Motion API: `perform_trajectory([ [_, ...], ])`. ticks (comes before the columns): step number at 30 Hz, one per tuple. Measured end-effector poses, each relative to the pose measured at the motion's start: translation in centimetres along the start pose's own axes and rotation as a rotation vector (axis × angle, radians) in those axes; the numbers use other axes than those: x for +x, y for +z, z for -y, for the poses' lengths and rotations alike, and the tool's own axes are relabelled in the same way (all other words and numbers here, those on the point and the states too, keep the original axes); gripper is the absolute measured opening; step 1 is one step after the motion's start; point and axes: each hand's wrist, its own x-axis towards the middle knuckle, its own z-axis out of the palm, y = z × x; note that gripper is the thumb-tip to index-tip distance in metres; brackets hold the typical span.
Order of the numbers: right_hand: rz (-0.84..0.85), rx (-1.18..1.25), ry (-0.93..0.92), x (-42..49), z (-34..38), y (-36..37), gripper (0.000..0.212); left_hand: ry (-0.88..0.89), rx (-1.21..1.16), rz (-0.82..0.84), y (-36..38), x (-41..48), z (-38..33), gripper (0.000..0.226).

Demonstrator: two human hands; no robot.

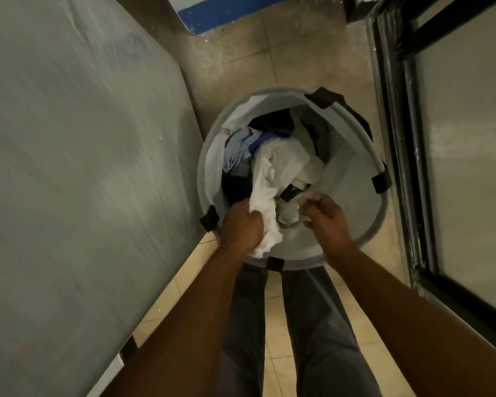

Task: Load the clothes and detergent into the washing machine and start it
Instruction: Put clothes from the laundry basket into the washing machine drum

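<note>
Head view, looking down. Large grey plastic-covered appliance [78, 181] fills left side (type unclear). Dark-framed glass door [455, 144] on right. Beige tiled floor [298, 64] between them. Round grey laundry basket [352, 224] with black strap handles stands on floor, just ahead of person's grey-trousered legs [315, 325]. Clothes [249, 150] piled inside: white, light blue, dark blue. Left hand [241, 224] fisted around white garment [269, 190] at near rim. Right hand [327, 216] over basket, fingers curled, pinching small pale item (blurred).
</note>
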Motion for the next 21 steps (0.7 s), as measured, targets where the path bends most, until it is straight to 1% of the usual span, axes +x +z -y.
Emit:
perform_trajectory([
  [1, 0.006, 0.052, 0.065, 1.2, 0.1, 0.6, 0.028, 0.066, 0.034, -0.029, -0.3, -0.3, 0.2, 0.039],
  [3, 0.105, 0.166, 0.183, 3.1, 0.6, 1.9, 0.041, 0.173, 0.068, -0.061, -1.2, -1.0, 0.7, 0.036],
  [5, 0.190, 0.226, 0.266, 4.2, 1.6, 3.2, 0.071, 0.234, 0.063, -0.053, -2.3, -2.0, 1.1, 0.034],
  [7, 0.223, 0.190, 0.291, 4.9, 2.3, 4.6, 0.099, 0.260, -0.018, 0.032, -3.2, -2.7, 1.2, 0.029],
  [9, 0.206, 0.172, 0.287, 5.7, 2.6, 5.4, 0.116, 0.242, -0.090, 0.168, -4.3, -3.9, 0.4, 0.023],
  [10, 0.216, 0.164, 0.284, 6.0, 2.7, 5.4, 0.120, 0.230, -0.119, 0.230, -4.8, -4.3, 0.2, 0.022],
  [11, 0.237, 0.156, 0.281, 6.3, 2.5, 5.3, 0.119, 0.223, -0.154, 0.278, -5.3, -4.7, 0.0, 0.024],
  [12, 0.266, 0.139, 0.283, 6.5, 2.4, 5.1, 0.109, 0.217, -0.191, 0.305, -5.7, -5.0, -0.2, 0.028],
  [13, 0.279, 0.113, 0.279, 6.6, 2.3, 5.0, 0.091, 0.199, -0.260, 0.312, -5.9, -5.4, -0.5, 0.032],
  [14, 0.269, 0.074, 0.273, 6.4, 2.3, 4.7, 0.073, 0.171, -0.334, 0.278, -5.9, -5.5, -0.7, 0.033],
  [15, 0.250, 0.044, 0.265, 6.1, 2.3, 4.3, 0.060, 0.121, -0.433, 0.213, -5.7, -5.6, -1.0, 0.030],
  [17, 0.179, 0.027, 0.241, 4.9, 3.4, 3.8, 0.043, 0.003, -0.659, 0.021, -4.9, -4.7, -1.1, 0.012],
  [19, 0.096, 0.028, 0.208, 1.9, 5.2, 3.3, 0.030, -0.124, -0.808, -0.071, -3.9, -3.6, -1.2, 0.048],
  [20, 0.070, 0.042, 0.192, 0.3, 5.7, 2.9, 0.028, -0.167, -0.870, -0.076, -3.5, -3.1, -1.2, 0.057],
  [21, 0.078, 0.061, 0.163, -1.5, 6.1, 2.5, 0.027, -0.198, -0.916, -0.042, -3.1, -2.8, -1.4, 0.057],
])
